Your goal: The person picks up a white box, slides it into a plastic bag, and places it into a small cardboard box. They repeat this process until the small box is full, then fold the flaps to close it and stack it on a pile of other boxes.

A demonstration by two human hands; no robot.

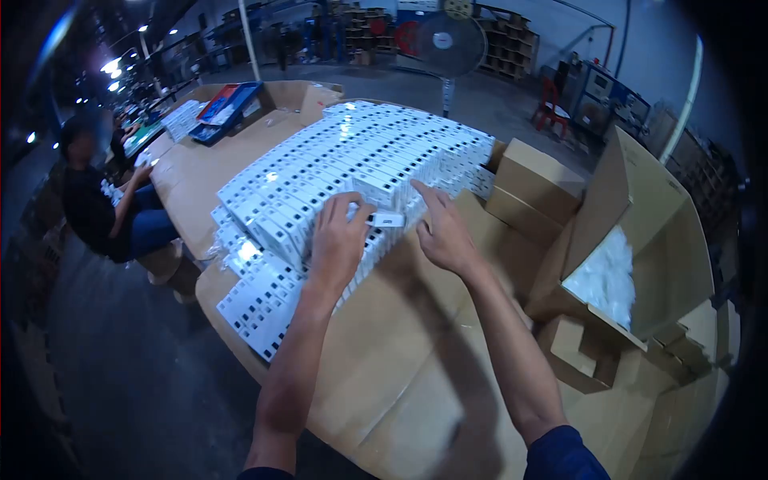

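Observation:
Many small white boxes with dark square marks form a large stack (320,164) on the cardboard-covered table. My left hand (340,232) is at the stack's near edge, its fingers curled around one end of a small white box (387,219) that lies sideways and points right. Just right of that box is my right hand (444,232), with its index finger stretched toward the stack and its thumb apart. Nothing shows between those fingers. Lower layers of white boxes (260,308) spread out left of my left forearm.
An open carton (672,232) with white plastic bags (606,280) stands at the right, near smaller cartons (534,188). A blue tray (228,112) lies at the far left. A seated person (100,192) is beyond the table's left edge. A fan (442,44) stands behind.

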